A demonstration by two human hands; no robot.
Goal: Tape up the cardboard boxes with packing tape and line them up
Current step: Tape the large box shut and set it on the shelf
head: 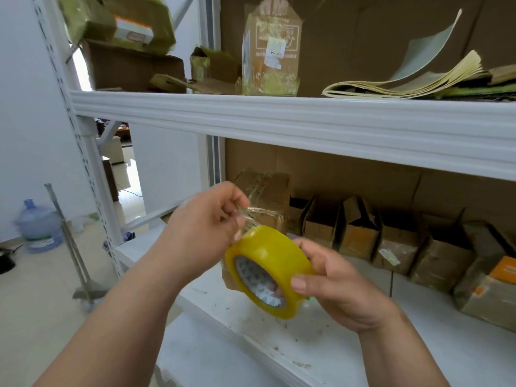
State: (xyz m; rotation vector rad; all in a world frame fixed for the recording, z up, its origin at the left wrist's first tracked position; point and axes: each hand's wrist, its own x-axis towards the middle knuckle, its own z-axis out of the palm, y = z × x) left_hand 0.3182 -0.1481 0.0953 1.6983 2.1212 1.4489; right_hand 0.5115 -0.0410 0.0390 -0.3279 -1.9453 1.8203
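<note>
Head view, right hand (335,286) curled round glossy yellow tape roll (268,270), left hand (206,219) fingers pinching its clear crinkled end (251,213)

The yellow tape roll (269,270) is tilted, its printed core facing down-left, with the thumb and fingers of the right hand (339,289) curled round its rim. A clear strip of tape (251,215) rises from the roll's top to the pinching fingertips of the left hand (208,222). Just behind those fingertips stands a taped cardboard box (266,196); beyond the right fingers a row of boxes (391,241) lines the shelf, several with flaps open.
</note>
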